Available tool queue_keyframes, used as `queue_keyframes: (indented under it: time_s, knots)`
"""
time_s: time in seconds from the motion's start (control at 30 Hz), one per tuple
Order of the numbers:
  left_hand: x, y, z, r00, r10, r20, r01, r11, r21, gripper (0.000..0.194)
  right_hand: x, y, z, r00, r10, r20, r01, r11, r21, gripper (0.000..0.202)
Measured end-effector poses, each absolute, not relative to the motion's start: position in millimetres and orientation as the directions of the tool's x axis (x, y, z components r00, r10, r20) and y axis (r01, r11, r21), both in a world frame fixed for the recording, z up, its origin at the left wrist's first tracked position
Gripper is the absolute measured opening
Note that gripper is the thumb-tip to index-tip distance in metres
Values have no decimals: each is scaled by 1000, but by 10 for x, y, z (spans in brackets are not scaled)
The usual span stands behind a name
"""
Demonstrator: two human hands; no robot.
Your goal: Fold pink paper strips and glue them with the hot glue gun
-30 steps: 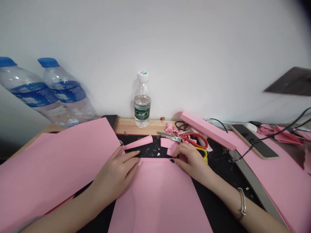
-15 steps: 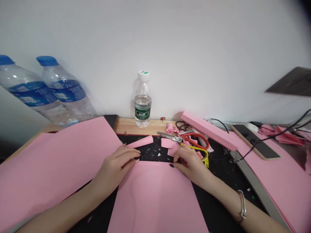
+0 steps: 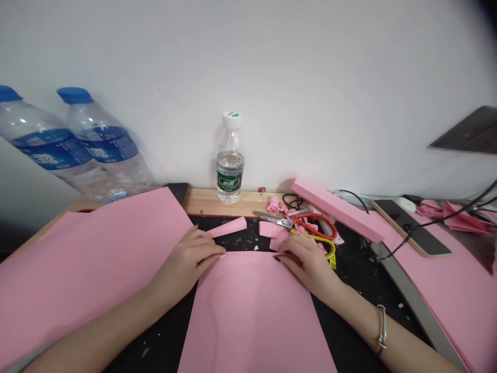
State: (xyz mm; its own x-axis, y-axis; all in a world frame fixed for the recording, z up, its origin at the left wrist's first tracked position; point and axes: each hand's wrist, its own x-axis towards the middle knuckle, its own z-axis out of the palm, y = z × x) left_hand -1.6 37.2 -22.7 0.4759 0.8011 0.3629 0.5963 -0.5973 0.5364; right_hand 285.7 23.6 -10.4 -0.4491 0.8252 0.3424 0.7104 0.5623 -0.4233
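Note:
A pink paper sheet lies on the black mat between my arms, its far edge pinched at both corners. My left hand grips the far left corner between thumb and fingers. At the far right corner, my right hand holds the edge with thumb and bent fingers. Just beyond the sheet are a rolled pink strip and small pink pieces. Scissors with red handles lie past my right hand, beside a yellow loop.
Large pink sheets cover the left side. Two big bottles and a small water bottle stand by the wall. At right are a long pink box, a phone, cables and more pink paper.
The sheet's far edge has moved slightly away from me. The fold line seen near that edge no longer shows. Both hands still hold the corners, and the view has shifted slightly.

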Motion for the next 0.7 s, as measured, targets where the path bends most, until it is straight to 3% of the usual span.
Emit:
queue_keyframes:
  time_s: [0.33, 0.53, 0.7]
  knots:
    - [-25, 362, -202, 508, 756, 414, 589, -655, 474, 24, 2819, 216, -133, -470, 808, 355, 696, 587, -413, 17]
    - [-12, 326, -148, 604, 614, 507, 540, -784, 306, 28, 2866, 218, -185, -562, 691, 455, 687, 696, -208, 22]
    - [-39, 252, -183, 665, 546, 509, 571, -811, 124, 34, 2907, 139, -198, -620, 686, 379, 701, 702, -124, 28]
